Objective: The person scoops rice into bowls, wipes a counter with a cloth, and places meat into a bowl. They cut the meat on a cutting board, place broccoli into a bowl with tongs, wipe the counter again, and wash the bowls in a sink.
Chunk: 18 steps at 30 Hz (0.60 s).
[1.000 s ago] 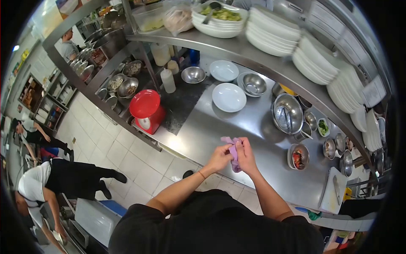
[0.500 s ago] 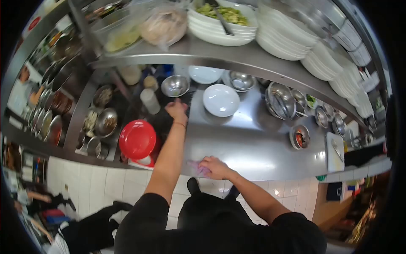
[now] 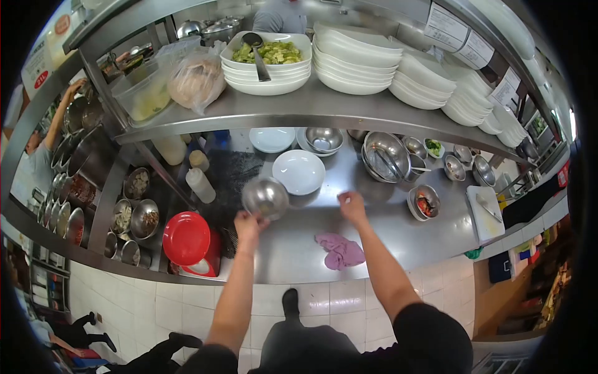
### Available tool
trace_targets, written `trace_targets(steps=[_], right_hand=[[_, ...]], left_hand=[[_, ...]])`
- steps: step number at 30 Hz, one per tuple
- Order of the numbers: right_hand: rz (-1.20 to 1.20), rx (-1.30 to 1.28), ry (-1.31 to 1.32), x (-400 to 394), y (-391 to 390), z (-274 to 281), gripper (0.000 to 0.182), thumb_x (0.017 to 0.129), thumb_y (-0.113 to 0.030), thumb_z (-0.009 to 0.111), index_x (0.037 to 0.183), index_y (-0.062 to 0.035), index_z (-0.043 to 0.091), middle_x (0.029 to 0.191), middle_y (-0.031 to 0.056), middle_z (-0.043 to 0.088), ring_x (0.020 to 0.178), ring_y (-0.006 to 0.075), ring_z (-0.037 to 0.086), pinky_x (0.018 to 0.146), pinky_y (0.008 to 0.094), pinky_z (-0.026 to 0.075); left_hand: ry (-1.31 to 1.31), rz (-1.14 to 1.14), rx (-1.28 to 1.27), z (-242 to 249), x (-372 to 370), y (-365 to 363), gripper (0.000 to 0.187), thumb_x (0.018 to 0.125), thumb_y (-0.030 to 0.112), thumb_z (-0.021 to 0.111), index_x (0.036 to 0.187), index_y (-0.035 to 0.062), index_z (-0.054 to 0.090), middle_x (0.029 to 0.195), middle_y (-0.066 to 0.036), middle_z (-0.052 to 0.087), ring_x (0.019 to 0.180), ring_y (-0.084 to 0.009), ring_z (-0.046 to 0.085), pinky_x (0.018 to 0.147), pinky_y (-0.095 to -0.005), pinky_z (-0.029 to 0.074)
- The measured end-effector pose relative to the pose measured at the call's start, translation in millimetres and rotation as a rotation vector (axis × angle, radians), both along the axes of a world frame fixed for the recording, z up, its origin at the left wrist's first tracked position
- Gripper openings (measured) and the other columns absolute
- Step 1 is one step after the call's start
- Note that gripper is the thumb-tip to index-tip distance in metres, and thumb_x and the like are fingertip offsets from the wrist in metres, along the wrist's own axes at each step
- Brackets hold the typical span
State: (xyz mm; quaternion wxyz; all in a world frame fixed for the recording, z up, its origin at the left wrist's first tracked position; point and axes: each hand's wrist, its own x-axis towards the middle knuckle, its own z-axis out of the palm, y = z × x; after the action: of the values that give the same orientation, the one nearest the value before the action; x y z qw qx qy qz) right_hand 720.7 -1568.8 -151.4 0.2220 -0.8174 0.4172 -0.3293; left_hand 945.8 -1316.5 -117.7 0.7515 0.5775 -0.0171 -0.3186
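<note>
My left hand (image 3: 248, 225) grips the rim of a small steel mixing bowl (image 3: 266, 198), tilted and held over the counter. What little lies in its bottom is blurred. Just behind the bowl stands a white plate (image 3: 299, 172). My right hand (image 3: 352, 207) hovers over the steel counter with its fingers curled in, and I see nothing in them. Below it, near the front edge, lies a crumpled pink cloth (image 3: 341, 250), touched by neither hand.
A red scale-like device (image 3: 189, 240) stands at left by a squeeze bottle (image 3: 200, 186). Steel bowls (image 3: 386, 156) line the back right, near a cutting board (image 3: 486, 213) with a knife. Above runs a shelf (image 3: 249, 117) of stacked dishes.
My left hand has taken hold of the steel bowl and brought it forward from the back left. My right hand has let go of the pink cloth and risen forward and right.
</note>
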Motion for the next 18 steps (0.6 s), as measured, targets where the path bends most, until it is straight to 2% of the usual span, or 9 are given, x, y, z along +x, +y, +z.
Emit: trace_targets(steps=[1, 3, 5, 6, 8, 10, 12, 16, 18], right_hand=[[0.056, 0.447, -0.224, 30, -56, -11, 0.023, 0.088, -0.027, 0.064, 0.091, -0.0047, 0.068, 0.082, 0.0088, 0.064, 0.067, 0.022, 0.06, 0.059, 0.0402, 0.048], [-0.134, 0.959, -0.542, 84, -100, 16, 0.034, 0.088, -0.032, 0.064, 0.104, -0.0025, 0.062, 0.084, 0.0082, 0.057, 0.066, 0.0221, 0.054, 0.057, 0.0433, 0.046], [-0.27, 0.939, -0.44, 119, -124, 38, 0.048, 0.087, -0.037, 0.064, 0.115, 0.0015, 0.056, 0.089, 0.0117, 0.056, 0.069, 0.0241, 0.054, 0.06, 0.0458, 0.048], [-0.258, 0.951, -0.444, 135, -133, 34, 0.048, 0.087, -0.037, 0.064, 0.115, 0.0015, 0.056, 0.089, 0.0117, 0.056, 0.069, 0.0241, 0.054, 0.06, 0.0458, 0.048], [-0.424, 0.818, -0.397, 160, -158, 8, 0.052, 0.084, -0.034, 0.065, 0.115, 0.0086, 0.06, 0.099, 0.0228, 0.067, 0.074, 0.0395, 0.067, 0.056, 0.054, 0.052], [-0.384, 0.596, -0.252, 173, -175, -14, 0.048, 0.085, -0.029, 0.064, 0.113, 0.009, 0.061, 0.094, 0.023, 0.067, 0.081, 0.0394, 0.07, 0.058, 0.0504, 0.057], [-0.346, 0.725, -0.503, 173, -173, 1, 0.039, 0.085, -0.02, 0.063, 0.107, 0.0122, 0.061, 0.09, 0.0247, 0.067, 0.082, 0.036, 0.071, 0.056, 0.042, 0.059], [-0.262, 0.764, -0.618, 149, -152, 37, 0.034, 0.086, -0.015, 0.062, 0.101, 0.0153, 0.057, 0.09, 0.0191, 0.063, 0.086, 0.0318, 0.068, 0.054, 0.0365, 0.056], [-0.032, 0.606, -0.731, 103, -114, 60, 0.03, 0.086, -0.011, 0.06, 0.095, 0.0178, 0.057, 0.083, 0.0167, 0.064, 0.072, 0.0252, 0.066, 0.052, 0.0333, 0.056]], left_hand=[[0.049, -0.05, -0.007, -8, -23, 13, 0.019, 0.085, -0.001, 0.061, 0.09, 0.0038, 0.043, 0.087, -0.009, 0.051, 0.079, -0.0211, 0.06, 0.068, -0.0393, 0.063], [0.132, -0.129, -0.024, -21, -68, 41, 0.024, 0.087, 0.0, 0.064, 0.085, 0.0063, 0.041, 0.081, -0.006, 0.051, 0.069, -0.0205, 0.061, 0.063, -0.038, 0.063], [0.184, -0.151, 0.032, -23, -97, 63, 0.023, 0.089, 0.001, 0.063, 0.085, 0.0046, 0.041, 0.084, -0.008, 0.052, 0.073, -0.019, 0.062, 0.067, -0.0366, 0.064], [0.187, -0.15, 0.022, -19, -111, 73, 0.022, 0.091, 0.001, 0.063, 0.086, 0.0046, 0.042, 0.086, -0.009, 0.054, 0.073, -0.0196, 0.063, 0.071, -0.0354, 0.064], [0.187, -0.16, 0.053, -25, -126, 89, 0.02, 0.092, 0.002, 0.062, 0.086, 0.0047, 0.043, 0.085, -0.009, 0.056, 0.072, -0.0191, 0.064, 0.073, -0.0347, 0.063], [0.237, -0.176, 0.021, -25, -134, 100, 0.019, 0.091, 0.003, 0.064, 0.084, 0.0062, 0.047, 0.084, -0.007, 0.058, 0.072, -0.018, 0.064, 0.069, -0.0362, 0.063], [0.227, -0.18, 0.035, -25, -136, 103, 0.019, 0.091, 0.002, 0.063, 0.083, 0.0066, 0.047, 0.083, -0.007, 0.059, 0.072, -0.0182, 0.065, 0.069, -0.0363, 0.063], [0.224, -0.201, 0.01, -36, -129, 106, 0.019, 0.09, 0.0, 0.063, 0.083, 0.0069, 0.047, 0.083, -0.008, 0.06, 0.073, -0.0192, 0.066, 0.068, -0.0366, 0.063], [0.197, -0.225, 0.033, -21, -122, 106, 0.019, 0.09, -0.001, 0.062, 0.083, 0.0061, 0.047, 0.082, -0.008, 0.059, 0.072, -0.0176, 0.065, 0.069, -0.036, 0.063]])
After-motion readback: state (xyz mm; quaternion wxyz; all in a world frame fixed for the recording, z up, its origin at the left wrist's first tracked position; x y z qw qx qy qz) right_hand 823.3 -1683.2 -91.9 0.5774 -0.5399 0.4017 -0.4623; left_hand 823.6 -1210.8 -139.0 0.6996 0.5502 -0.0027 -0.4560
